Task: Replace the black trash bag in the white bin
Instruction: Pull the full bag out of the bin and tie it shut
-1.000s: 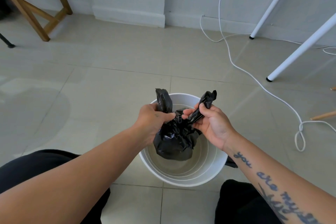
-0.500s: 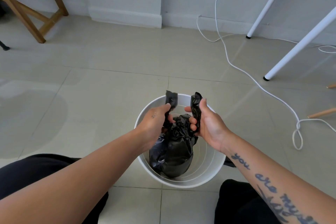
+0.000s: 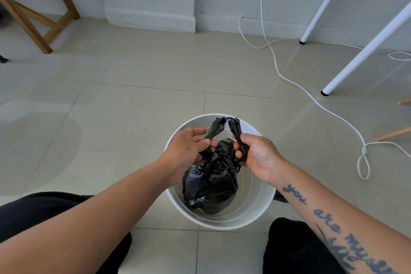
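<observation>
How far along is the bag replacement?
Done: the black trash bag is gathered up, bunched inside the white bin. In hand: the left hand and right hand each grip one twisted end, apparently tying it. Left: finish the knot, lift it out, fit a fresh bag; none is visible.

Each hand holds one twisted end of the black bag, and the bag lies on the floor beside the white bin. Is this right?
Not quite. The black bag is inside the white bin, not on the floor beside it; the head view shows this. The left hand and right hand each hold one twisted end.
</observation>
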